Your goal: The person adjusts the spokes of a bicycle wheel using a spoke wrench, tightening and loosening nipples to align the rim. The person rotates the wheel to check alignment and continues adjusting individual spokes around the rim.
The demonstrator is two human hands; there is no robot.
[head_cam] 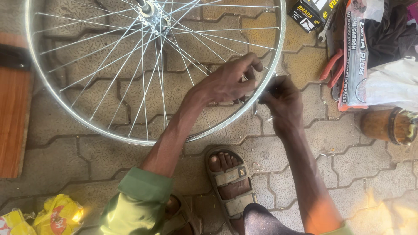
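A silver bicycle wheel rim (52, 104) with thin spokes (117, 74) and a hub (148, 8) lies over the paving stones. My left hand (228, 80) reaches inside the rim and pinches a spoke close to the rim's right side. My right hand (281, 102) is just outside the rim at the same spot, fingers closed on a small dark tool or nipple that I cannot make out clearly.
A wooden board (13, 109) lies at left. Small boxes (311, 13), red-handled pliers (331, 69), a printed packet (355, 56) and bags sit at upper right, beside a brown round container (387, 126). Yellow wrappers (56, 215) lie bottom left. My sandalled foot (228, 182) rests below.
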